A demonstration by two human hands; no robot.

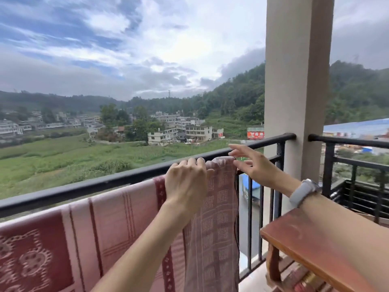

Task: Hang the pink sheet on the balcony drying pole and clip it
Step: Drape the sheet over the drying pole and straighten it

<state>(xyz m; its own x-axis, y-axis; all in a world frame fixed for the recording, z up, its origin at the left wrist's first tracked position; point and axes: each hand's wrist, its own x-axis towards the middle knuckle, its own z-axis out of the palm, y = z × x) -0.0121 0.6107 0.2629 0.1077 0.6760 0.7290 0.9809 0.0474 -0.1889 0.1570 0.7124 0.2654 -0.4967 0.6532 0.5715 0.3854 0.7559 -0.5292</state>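
The pink sheet (109, 228), patterned in pink and dark red, hangs over the black balcony rail (88, 187) and drapes down on my side. My left hand (186, 182) rests on top of the sheet where it crosses the rail, fingers curled over the fold. My right hand (254, 163) hovers just past the sheet's right edge, fingers spread, with the thumb near the cloth and nothing held. I see no clip in view.
A beige pillar (294, 81) stands right of the rail's end. A red-brown wooden table (311, 245) sits at lower right under my right forearm. More black railing (353, 165) continues past the pillar. Fields and buildings lie far below.
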